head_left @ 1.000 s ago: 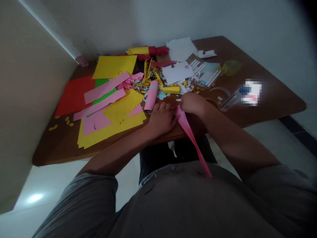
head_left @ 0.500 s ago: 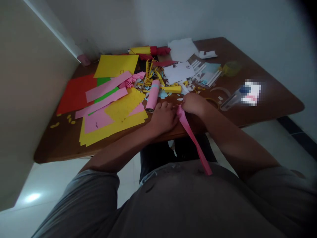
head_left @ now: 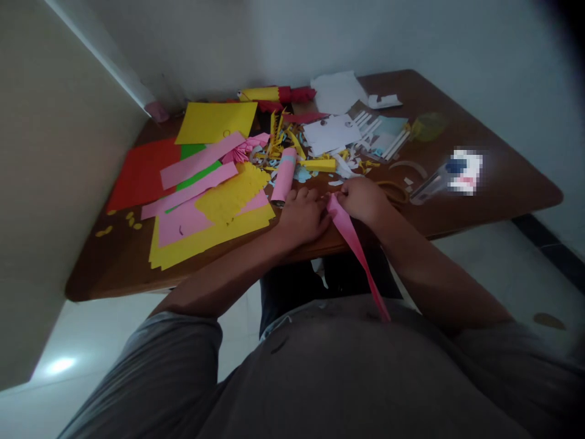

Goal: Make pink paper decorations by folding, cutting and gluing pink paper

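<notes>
A long pink paper strip [head_left: 354,247] runs from the near edge of the brown table [head_left: 479,189] down toward my lap. Both hands close on its upper end at the table edge. My left hand [head_left: 302,214] lies knuckles up with fingers curled, pressing the strip's end. My right hand [head_left: 363,200] pinches the same end from the right. A rolled pink paper tube [head_left: 283,175] lies just beyond my left hand.
Yellow sheets [head_left: 212,228], pink strips [head_left: 196,161], a red sheet [head_left: 141,172] and a green sheet cover the table's left half. Paper scraps [head_left: 320,161], white sheets [head_left: 331,131], a tape roll [head_left: 427,125] and a clear tool [head_left: 429,183] lie behind and to the right.
My right hand has drawn slightly nearer along the strip's end. The view has shifted a little; the left hand stays put.
</notes>
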A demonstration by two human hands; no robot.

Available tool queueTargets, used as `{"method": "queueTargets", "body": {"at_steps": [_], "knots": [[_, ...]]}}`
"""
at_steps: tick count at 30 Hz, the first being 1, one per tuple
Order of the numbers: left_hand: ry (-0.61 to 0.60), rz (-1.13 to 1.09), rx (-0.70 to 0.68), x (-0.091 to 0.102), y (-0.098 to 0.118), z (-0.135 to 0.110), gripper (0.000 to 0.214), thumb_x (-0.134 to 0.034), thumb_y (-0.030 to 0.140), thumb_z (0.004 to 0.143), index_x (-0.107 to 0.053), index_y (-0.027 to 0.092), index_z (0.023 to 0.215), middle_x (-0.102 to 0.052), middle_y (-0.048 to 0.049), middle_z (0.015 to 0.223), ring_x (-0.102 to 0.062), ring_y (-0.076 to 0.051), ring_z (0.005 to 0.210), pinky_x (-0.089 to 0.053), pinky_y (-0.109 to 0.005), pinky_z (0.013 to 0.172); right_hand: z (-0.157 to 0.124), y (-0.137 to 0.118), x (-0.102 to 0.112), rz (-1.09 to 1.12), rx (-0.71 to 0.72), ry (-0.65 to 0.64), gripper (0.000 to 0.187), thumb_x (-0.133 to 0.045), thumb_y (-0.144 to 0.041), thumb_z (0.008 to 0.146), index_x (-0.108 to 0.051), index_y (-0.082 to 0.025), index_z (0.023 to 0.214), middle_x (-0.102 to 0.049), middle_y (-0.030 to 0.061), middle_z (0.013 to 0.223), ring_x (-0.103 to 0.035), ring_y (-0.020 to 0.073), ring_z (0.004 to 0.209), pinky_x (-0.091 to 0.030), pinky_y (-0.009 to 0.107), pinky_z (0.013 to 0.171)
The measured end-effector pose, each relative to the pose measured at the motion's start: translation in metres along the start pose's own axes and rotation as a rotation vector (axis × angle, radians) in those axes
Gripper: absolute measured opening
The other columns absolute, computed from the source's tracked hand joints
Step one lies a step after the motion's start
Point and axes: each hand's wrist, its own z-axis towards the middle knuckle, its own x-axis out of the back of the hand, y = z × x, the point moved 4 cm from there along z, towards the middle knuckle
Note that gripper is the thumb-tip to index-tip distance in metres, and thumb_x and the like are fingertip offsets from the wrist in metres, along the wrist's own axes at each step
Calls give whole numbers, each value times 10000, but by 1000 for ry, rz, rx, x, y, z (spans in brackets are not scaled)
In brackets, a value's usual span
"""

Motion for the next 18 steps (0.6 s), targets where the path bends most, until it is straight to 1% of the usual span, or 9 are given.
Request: {"method": "queueTargets", "body": {"at_steps": [3,9,12,15,18], "knots": [[-5,11,5,1,1,0,631,-444,555,1134,-660,169,1584,-714,-213,1356,-600,-433,1296,-434,-584,1077,3,0,-1,-2,13,-21,334,-577,-351,1064,-852,-161,1048,-831,184,1112,-760,299,1053,-530,341,881],[-20,14,18,4,1,0,606,-494,524,1117,-661,176,1584,-704,-211,1400,-595,-435,1308,-427,-589,1095,5,-1,3,-29,20,-54,314,-588,-316,1044,-853,-149,1063,-834,188,1113,-758,297,1037,-523,342,855],[-13,20,14,3,1,0,612,-464,541,1129,-663,177,1578,-705,-212,1389,-594,-434,1306,-430,-589,1089,-1,-1,5,-24,10,-18,353,-574,-365,1066,-851,-150,1029,-836,187,1088,-755,297,1016,-507,348,836],[-3,26,11,3,2,-1,617,-464,547,1131,-659,172,1580,-704,-214,1386,-598,-437,1298,-436,-593,1078,-12,-1,6,-15,-6,31,418,-550,-455,1092,-845,-173,999,-834,175,1044,-751,303,1004,-496,354,824],[24,24,21,5,3,-1,619,-470,553,1131,-679,150,1551,-698,-220,1401,-600,-435,1304,-439,-593,1090,-24,0,5,-14,-32,43,398,-552,-456,1091,-842,-196,1014,-832,173,1054,-753,318,1015,-496,361,818]]}}
